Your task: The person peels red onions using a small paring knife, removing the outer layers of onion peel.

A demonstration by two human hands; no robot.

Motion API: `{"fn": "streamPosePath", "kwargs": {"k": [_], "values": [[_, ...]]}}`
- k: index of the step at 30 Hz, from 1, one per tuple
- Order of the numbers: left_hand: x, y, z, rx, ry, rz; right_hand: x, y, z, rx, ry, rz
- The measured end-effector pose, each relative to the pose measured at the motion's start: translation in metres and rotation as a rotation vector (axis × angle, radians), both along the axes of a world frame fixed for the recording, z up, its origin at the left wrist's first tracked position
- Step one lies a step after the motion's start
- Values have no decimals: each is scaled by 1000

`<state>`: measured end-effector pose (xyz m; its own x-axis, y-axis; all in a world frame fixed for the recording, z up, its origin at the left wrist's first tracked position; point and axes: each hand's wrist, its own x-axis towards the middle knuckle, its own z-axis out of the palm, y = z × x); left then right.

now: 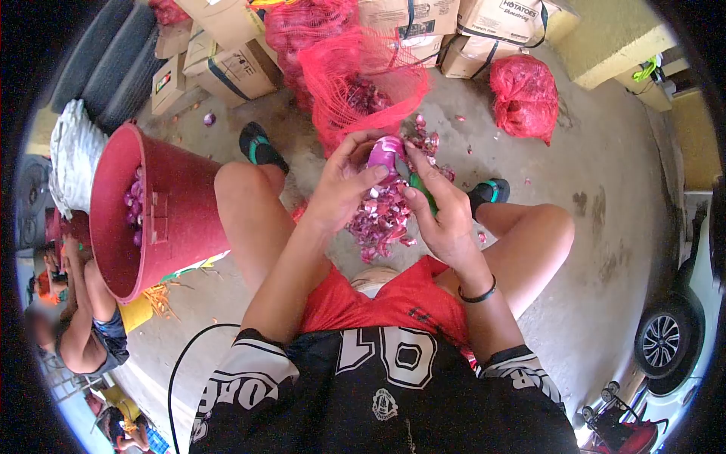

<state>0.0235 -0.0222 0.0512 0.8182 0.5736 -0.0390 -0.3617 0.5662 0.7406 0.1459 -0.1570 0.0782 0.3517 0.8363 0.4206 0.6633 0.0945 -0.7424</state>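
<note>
My left hand (pixel 342 185) is closed around a red onion (pixel 386 153), its purple surface shiny and partly bared, with the thumb lying across the near side. Close on its right, my right hand (pixel 442 208) grips a small green-handled knife (pixel 421 192); the blade is hard to make out. The right fingertips are at the onion's side. Beneath both hands, a heap of onion skins (pixel 378 227) lies on the floor between my legs. A red mesh sack (pixel 363 91) with onions and loose skins in it stands open just beyond my hands.
A large red bin (pixel 178 219) with peeled onions (pixel 134 198) stands tilted at my left. Cardboard boxes (pixel 234 72) line the back, and a filled red sack (pixel 524 98) sits at the back right. Another person (pixel 91 325) sits beyond the bin. A car wheel (pixel 665 342) is far right.
</note>
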Motion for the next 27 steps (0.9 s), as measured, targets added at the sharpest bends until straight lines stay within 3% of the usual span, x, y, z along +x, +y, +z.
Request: {"fn": "streamPosePath", "kwargs": {"k": [3,9,15,22,23,27], "values": [[0,0,4,-10,27,-10,-4,-5,13,-222,77,-47],[-1,-2,-2,6,-27,-75,3,3,1,81,241,-179],[-2,-2,-3,-64,-58,-94,5,-6,3,-38,437,-130],[-13,10,-4,-171,-146,-116,31,-15,6,53,731,-179],[-17,15,-3,-100,-143,-134,34,-17,10,13,774,-164],[-45,45,19,277,-94,-100,48,-25,0,-225,505,-108]]}}
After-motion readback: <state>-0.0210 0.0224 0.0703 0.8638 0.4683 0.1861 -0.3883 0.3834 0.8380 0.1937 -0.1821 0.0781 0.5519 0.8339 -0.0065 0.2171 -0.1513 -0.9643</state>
